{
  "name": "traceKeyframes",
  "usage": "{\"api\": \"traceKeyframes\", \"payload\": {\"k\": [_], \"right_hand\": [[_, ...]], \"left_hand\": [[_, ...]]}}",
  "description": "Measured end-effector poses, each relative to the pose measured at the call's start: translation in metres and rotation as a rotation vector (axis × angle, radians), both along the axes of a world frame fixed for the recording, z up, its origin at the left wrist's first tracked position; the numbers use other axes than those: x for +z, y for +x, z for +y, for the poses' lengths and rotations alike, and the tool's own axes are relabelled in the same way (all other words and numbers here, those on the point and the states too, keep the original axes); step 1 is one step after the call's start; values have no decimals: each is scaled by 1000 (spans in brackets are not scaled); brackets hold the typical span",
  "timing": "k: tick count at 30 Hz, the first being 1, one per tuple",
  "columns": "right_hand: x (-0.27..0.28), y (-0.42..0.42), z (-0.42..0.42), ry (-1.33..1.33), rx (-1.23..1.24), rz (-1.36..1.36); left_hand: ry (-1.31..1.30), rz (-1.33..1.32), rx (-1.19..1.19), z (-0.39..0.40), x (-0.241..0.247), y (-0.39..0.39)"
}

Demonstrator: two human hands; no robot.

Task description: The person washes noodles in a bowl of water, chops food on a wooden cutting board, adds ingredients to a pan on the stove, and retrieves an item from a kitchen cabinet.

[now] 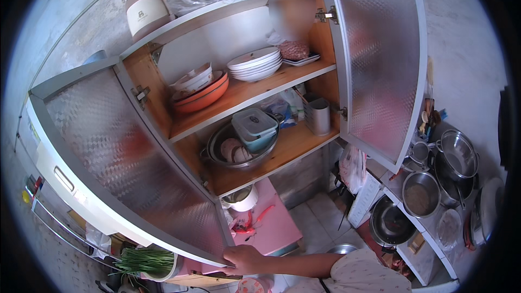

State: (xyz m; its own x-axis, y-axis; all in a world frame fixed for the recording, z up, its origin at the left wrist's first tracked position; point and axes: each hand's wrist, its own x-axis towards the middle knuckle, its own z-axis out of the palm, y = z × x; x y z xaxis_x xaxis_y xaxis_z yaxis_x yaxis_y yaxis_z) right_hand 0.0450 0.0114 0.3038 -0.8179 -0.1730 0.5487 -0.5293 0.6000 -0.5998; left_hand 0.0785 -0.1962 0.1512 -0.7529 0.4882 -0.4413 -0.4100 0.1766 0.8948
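My right hand [243, 259] is closed around the lower corner of the open left cabinet door [134, 162], which has a grey frame and patterned glass. My left hand is out of view. The right cabinet door [380, 69] also stands open. On the upper wooden shelf [260, 81] are a stack of white plates [255, 64], orange bowls [203, 97] with white patterned bowls [194, 78] in them, and a reddish netted bundle [294, 50]. The lower shelf holds a metal basin [266, 150] with lidded containers [255, 124] inside, and a perforated metal utensil holder [318, 113].
A white and brown vacuum jug [145, 10] stands on the cabinet top. Below are a pink tabletop [274, 228] with red chillies [244, 224] and a white pot [244, 201]. Green stalks [146, 261] lie at lower left. Metal pans [421, 195] crowd the right.
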Motion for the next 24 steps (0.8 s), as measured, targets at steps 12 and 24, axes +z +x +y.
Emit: {"api": "traceKeyframes", "payload": {"k": [12,24], "right_hand": [[-36,20,61,455,27,-664],[77,-79,159,420,-326,-90]], "left_hand": [[-223,520,-2,85,45,-23],[252,273,56,106,43,-44]]}}
